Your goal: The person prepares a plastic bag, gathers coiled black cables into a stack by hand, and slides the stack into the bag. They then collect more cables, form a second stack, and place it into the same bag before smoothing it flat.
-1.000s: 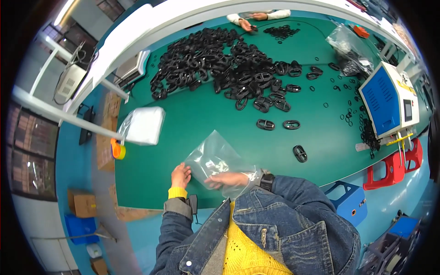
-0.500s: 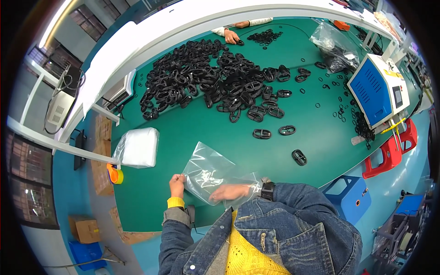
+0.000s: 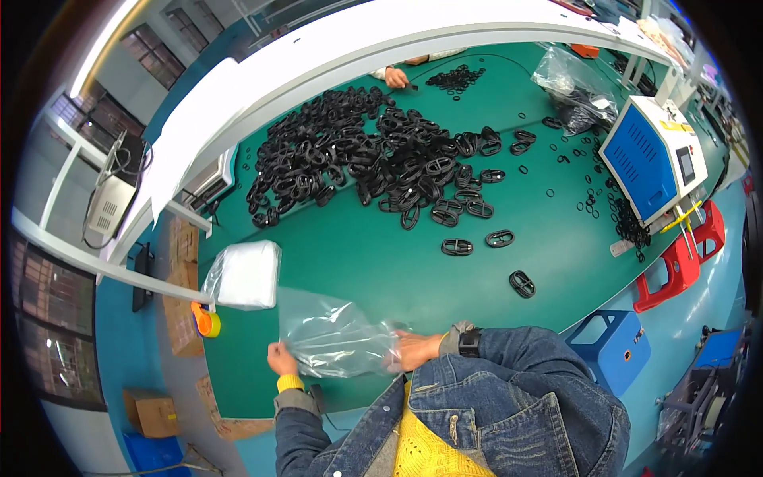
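- The broad green surface point(image 3: 381, 270) curves across the middle of the view, with the person in a blue denim jacket at its 6 o'clock edge.
- A wide heap of black oval plastic rings point(image 3: 366, 163) covers the surface toward 11 and 12 o'clock; a few single rings lie apart from it toward 3 o'clock.
- A blue and white boxy machine point(image 3: 653, 163) stands at the 2 o'clock edge of the surface, with small black rings scattered just beside it.
- A clear plastic bag filled with dark parts point(image 3: 574, 89) lies at 1 o'clock, near the machine.
- A stack of white bags in clear wrap point(image 3: 245, 275) lies at 9 o'clock on the surface, well apart from the heap, with an orange tape roll point(image 3: 206, 320) touching its lower corner.
- The crumpled clear plastic bag point(image 3: 338, 343) lies at 6 o'clock near the front edge, stretched between both hands.
- The right hand point(image 3: 412, 350) has its grip pressed together on the bag's right end, fingers laid over the film.
- The left hand point(image 3: 281, 359) pinches the bag's left edge; its grip is closed on the film, and a yellow cuff shows at the wrist.
- Another person's hand point(image 3: 395, 77) rests at the far 12 o'clock edge, near a small patch of black rings.
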The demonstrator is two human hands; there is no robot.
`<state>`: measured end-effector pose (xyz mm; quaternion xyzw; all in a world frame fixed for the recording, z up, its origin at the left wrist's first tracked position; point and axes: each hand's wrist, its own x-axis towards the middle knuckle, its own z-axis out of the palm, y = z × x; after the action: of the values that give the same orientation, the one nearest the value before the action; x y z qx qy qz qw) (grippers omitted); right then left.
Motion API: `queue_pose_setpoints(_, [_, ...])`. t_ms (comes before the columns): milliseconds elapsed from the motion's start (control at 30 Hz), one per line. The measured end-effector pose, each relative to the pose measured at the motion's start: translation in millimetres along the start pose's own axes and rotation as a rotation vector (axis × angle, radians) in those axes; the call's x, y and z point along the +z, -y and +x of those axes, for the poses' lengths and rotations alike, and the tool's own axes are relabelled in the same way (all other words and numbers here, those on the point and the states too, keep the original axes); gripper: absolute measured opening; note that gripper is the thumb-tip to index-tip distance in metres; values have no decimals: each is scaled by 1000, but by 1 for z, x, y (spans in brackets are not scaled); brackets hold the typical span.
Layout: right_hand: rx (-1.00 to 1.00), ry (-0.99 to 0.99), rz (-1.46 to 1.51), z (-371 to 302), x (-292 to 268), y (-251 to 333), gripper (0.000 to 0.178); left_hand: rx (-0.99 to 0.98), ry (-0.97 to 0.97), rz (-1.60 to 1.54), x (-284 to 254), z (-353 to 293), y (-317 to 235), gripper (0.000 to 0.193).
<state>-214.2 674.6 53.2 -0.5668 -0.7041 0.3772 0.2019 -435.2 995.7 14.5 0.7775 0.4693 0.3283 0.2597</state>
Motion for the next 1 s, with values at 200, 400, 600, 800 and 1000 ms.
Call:
queue_pose_setpoints(200, [133,-302,164,-16,-12,1,32,-176,-58,238,-51,-22,75,17])
queue_pose_setpoints(400, [491,-685,247,-123,-56,-15,31,-446,-184,737,-54,-14,30,26])
queue_pose_setpoints(600, [676,-1063,29,-226,-135,-94,18,-163,-277,664,-27,15,-122,33])
queue_pose_setpoints(800, [770,-1142,-323,-272,-250,-216,23,191,-89,78,132,2,-281,31])
queue_pose_setpoints(1000, [675,-1058,-945,-265,-306,-337,38,561,312,-14,243,-6,-438,18])
